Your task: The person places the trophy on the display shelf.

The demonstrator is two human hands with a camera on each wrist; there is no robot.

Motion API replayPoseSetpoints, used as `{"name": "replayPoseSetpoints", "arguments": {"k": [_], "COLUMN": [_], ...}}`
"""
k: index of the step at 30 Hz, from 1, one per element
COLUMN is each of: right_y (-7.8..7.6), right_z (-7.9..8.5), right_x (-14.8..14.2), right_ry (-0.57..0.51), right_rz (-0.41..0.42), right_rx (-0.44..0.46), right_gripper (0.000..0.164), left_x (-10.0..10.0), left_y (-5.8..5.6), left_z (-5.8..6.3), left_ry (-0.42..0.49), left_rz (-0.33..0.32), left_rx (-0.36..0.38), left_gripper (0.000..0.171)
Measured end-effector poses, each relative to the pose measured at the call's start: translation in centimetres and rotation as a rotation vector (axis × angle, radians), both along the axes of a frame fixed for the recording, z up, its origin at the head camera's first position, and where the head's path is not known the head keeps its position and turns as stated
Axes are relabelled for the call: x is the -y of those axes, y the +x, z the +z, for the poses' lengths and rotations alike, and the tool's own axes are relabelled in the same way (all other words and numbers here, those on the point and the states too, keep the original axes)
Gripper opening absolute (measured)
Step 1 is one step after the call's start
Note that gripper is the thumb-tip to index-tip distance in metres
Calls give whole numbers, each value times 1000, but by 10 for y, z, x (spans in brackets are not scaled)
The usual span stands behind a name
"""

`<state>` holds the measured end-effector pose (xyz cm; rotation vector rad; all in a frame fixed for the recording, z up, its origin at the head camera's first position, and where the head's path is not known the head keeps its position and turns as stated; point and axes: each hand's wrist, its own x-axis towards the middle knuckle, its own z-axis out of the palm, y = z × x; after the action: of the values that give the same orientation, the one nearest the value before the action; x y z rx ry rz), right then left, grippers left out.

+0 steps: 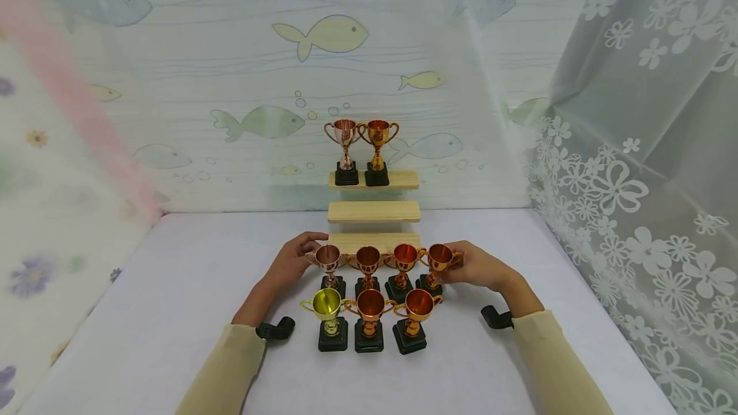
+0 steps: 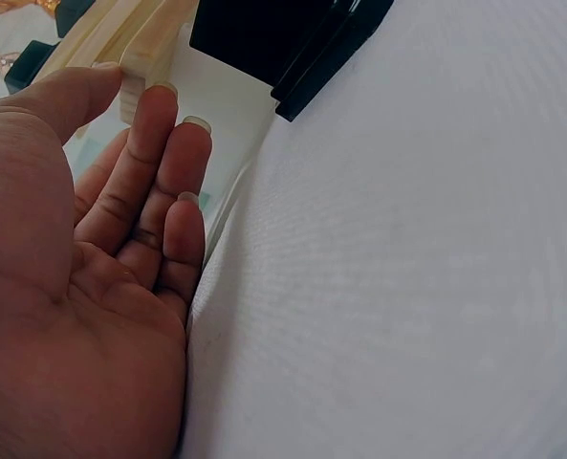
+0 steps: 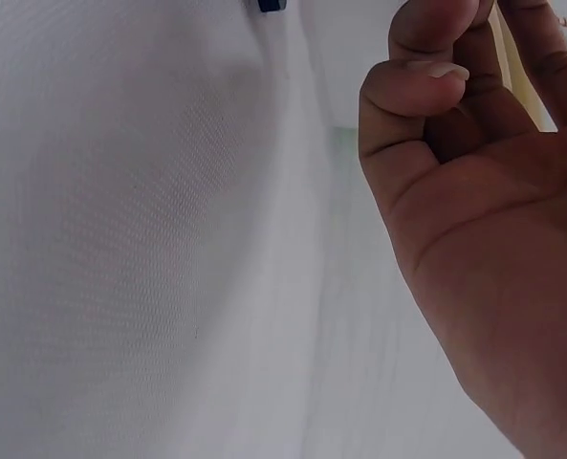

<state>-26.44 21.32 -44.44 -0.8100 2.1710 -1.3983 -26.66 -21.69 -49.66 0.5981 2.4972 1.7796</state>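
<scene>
Nearest, beige fabric sleeves (image 1: 221, 373). Beyond, seven metallic, black-based trophy cups (image 1: 370, 303) before a pale wooden three-tier stand (image 1: 373, 212). At its left end, left hand (image 1: 290, 262) unclenched; cannot tell grip of right hand (image 1: 480, 266). Could topple rose-and-gold trophy pair (image 1: 377, 134) on top by jolting it.

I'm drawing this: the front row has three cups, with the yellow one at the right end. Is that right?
Not quite: the yellow cup is at the left end, as the head view shows. The front row does have three cups.
</scene>
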Motion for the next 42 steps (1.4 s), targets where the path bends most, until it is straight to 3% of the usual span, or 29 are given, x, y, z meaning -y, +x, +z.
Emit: {"name": "replayPoseSetpoints", "arguments": {"k": [3,10,30,33,40,42], "right_y": [0,0,3,3,5,5], "right_z": [0,1,10,12,18,19], "right_x": [0,-1,-10,-11,-13,-15], "right_ry": [-4,-10,-17,-37,-54,-62], "right_rz": [1,-5,-73,-65,-103,-118], "right_rx": [1,-13,-6,9,11,-1], "right_gripper": [37,22,25,28,29,27], "left_x": [0,-1,-1,-2,-6,-6], "left_y": [0,1,0,2,17,15], "left_z": [0,3,3,7,32,28], "left_ry": [8,-8,2,0,-1,1], "left_rz": [-13,1,-1,-9,-27,-20], "left_rx": [-6,4,0,5,33,31], "left_gripper": [37,36,40,41,42,42]}}
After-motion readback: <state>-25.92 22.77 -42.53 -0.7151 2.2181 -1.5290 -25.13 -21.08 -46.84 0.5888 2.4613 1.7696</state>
